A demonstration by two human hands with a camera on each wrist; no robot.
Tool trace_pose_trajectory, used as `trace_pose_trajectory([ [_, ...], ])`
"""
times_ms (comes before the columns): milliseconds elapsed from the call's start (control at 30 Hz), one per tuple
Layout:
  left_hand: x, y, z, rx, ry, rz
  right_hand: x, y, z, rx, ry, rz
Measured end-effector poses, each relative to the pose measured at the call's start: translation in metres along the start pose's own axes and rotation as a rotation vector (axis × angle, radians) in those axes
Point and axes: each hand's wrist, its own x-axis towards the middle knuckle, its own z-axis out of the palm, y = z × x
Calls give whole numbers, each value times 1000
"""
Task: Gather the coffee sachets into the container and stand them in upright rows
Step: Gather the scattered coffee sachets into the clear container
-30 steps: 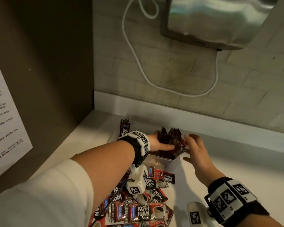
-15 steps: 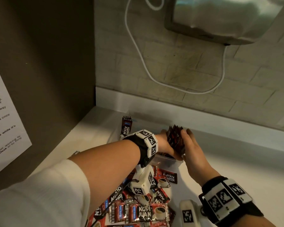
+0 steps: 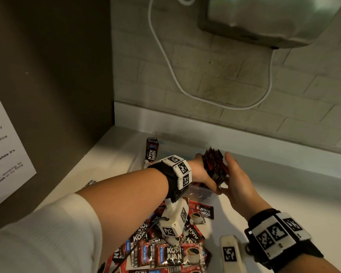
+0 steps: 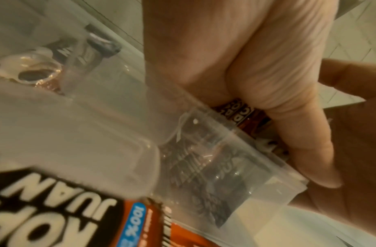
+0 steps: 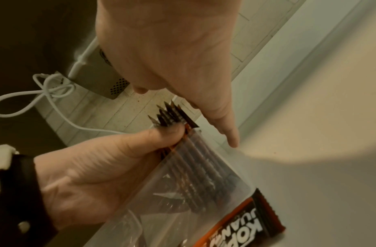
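Sachets [image 3: 214,166] stand bunched on end inside the clear container [image 3: 200,191], left hand [image 3: 202,173] clamped round them so none topple, right hand [image 3: 237,179] flat and open against the far side as a wall (loose sachets [image 3: 171,255] lie nearer)

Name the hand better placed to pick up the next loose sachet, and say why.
Right. The right hand lies flat against the bundle of sachets, gripping nothing, so it could probably leave. The left hand grips that bundle in the container, keeping it upright.
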Motion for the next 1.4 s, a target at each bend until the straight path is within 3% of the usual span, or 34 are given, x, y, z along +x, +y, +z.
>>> trace_pose_trajectory([
  [333, 8, 6, 7, -17, 15, 2, 7, -1, 7, 45, -15, 8],
  [500, 13, 1, 10, 1, 115, -4, 7, 0, 7, 50, -15, -2],
  [733, 32, -2, 21, 3, 77, 2, 7, 1, 7, 67, -2, 2],
  [933, -8, 11, 10, 2, 78, 5, -1, -3, 4, 45, 11, 15],
  [1400, -19, 12, 6, 13, 76, -10, -7, -13, -7, 35, 73, 27],
])
